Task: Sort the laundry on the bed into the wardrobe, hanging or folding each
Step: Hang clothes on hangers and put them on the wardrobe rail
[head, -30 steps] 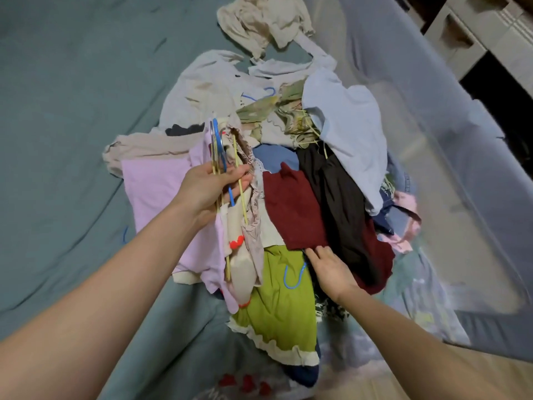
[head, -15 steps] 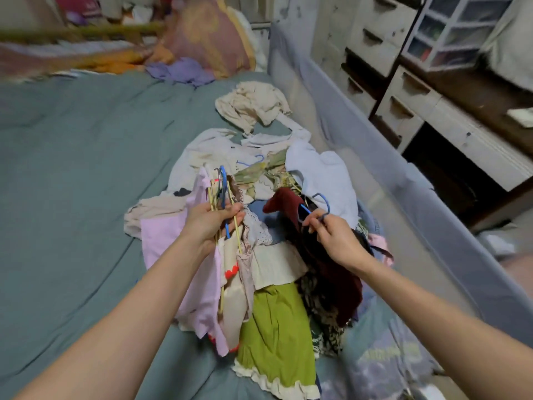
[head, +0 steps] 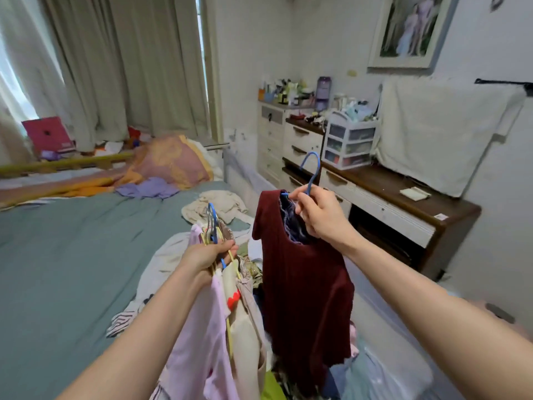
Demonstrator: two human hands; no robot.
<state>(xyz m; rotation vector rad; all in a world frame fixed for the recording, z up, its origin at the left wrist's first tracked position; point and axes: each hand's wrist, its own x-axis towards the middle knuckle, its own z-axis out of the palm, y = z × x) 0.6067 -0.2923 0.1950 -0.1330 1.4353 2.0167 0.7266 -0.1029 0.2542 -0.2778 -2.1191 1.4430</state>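
Observation:
My right hand (head: 318, 215) grips the neck of a blue hanger (head: 313, 171) and holds it up over the bed; a dark red top (head: 305, 290) hangs from it. My left hand (head: 207, 254) grips a bunch of blue and yellow hangers (head: 212, 223) lower and to the left, carrying a pale pink garment (head: 199, 342) and a cream garment (head: 245, 327) with a red mark. More loose laundry (head: 215, 204) lies on the teal bed sheet (head: 72, 255) behind and under the lifted clothes.
A grey padded bed rail (head: 245, 174) runs along the bed's right side. Beyond it stand a white dresser (head: 291, 145) with a brown top, a small plastic drawer unit (head: 347, 145) and toiletries. A pillow (head: 170, 163) and curtains lie at the far end.
My right hand took the blue hanger out of the pile and raised the dark red top clear of it. My left hand lifted its hanger bunch. The view tilted up into the room.

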